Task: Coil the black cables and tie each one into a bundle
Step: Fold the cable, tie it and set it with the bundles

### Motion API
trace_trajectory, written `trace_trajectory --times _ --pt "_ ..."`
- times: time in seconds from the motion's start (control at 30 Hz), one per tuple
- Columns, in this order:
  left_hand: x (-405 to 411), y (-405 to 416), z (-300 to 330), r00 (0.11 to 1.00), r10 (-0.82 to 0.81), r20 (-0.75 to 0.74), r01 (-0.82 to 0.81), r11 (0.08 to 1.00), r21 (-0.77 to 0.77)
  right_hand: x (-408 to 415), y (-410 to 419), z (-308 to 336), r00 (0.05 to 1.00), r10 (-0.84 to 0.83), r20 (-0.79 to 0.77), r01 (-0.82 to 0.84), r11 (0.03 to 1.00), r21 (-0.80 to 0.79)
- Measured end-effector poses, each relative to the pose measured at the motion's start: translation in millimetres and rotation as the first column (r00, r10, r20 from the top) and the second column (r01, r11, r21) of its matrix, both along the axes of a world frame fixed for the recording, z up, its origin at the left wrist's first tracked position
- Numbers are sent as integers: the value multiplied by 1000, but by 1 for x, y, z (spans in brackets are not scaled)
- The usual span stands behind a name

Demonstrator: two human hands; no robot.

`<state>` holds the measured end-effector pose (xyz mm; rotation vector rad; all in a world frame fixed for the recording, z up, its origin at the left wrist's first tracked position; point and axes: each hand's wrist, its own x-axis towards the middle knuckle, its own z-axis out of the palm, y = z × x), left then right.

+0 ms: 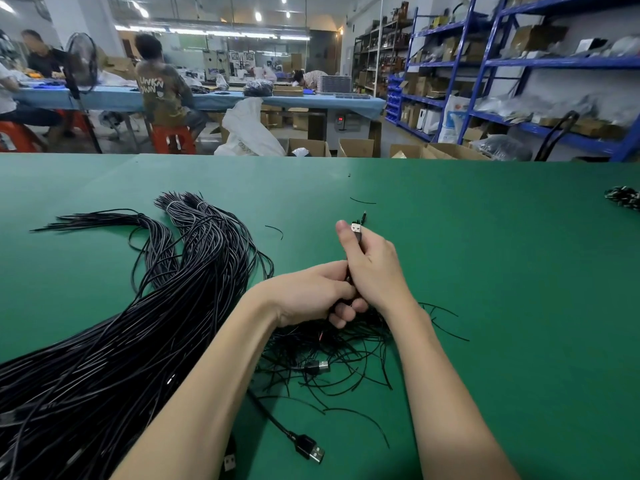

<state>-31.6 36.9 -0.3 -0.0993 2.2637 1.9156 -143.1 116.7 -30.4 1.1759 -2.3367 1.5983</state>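
Head view: green desk (485, 271) fills the lower part of the frame, workshop w/ shelving and other workers beyond its far edge.

Right hand (372, 271) sits abt mid-desk, grip clamped on a black cable (360, 242): fingers curled round it, thumb up along the side. The cable's silver USB plug (356, 227) sticks out the top of the fist, w/ a thin barrel tip just behind it.

Left hand (311, 294) is right beside it, touching the right hand's lower side; its grip is curled round the same cable's strands below, fingertips tucked under. How many loops are in there I can't tell, they're hidden by the hands.

Under and just near-side of both hands: a loose tangle of thin black ties (346, 358) spread on the desk, some trailing toward the right edge. One USB plug (317, 367) lies in that tangle.

Left side of desk: big heap of uncoiled black cables (138, 323) running from the near-left corner up toward the far edge, ends fanned out, a couple of sheaves banded w/ pale wraps near the far tips.

Near edge, btwn the forearms: a black USB connector (310, 448) on its lead, lying flat. Another plug (228, 462) partly hidden by the left forearm.

Far right edge: a small black-and-white bundle (623, 197), cut off by the frame.
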Motion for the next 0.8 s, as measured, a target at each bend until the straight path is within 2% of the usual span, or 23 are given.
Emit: trace_trajectory --times 0.07,0.13,0.17,0.27,0.37,0.43,0.53,0.6,0.8 --pt "-4 1 -3 996 84 -2 -83 992 -92 -5 6 6 996 -78 -49 86 980 182" --pt "-7 2 -3 986 158 -51 -165 951 -263 -9 13 10 986 -137 -98 165 911 377" --pt "-10 3 -2 982 167 -83 -185 921 -342 -11 16 10 981 -156 -116 191 884 426" --pt "-14 4 -2 979 156 -135 -205 813 -545 -11 21 10 969 -213 -122 246 858 452" --pt "-14 4 -2 975 167 -150 -224 738 -637 -12 21 7 967 -250 -45 237 826 512" --pt "-13 6 -3 967 171 -187 -253 721 -645 -15 19 6 968 -243 60 182 850 495" --pt "-11 9 -6 955 134 -264 -282 675 -682 -16 18 8 959 -171 226 93 943 318" --pt "-11 10 -7 950 111 -290 -291 648 -704 -17 19 9 960 -113 255 57 975 216" --pt "-13 4 -3 938 211 -276 -330 787 -522 -20 18 8 976 -44 213 14 990 137"
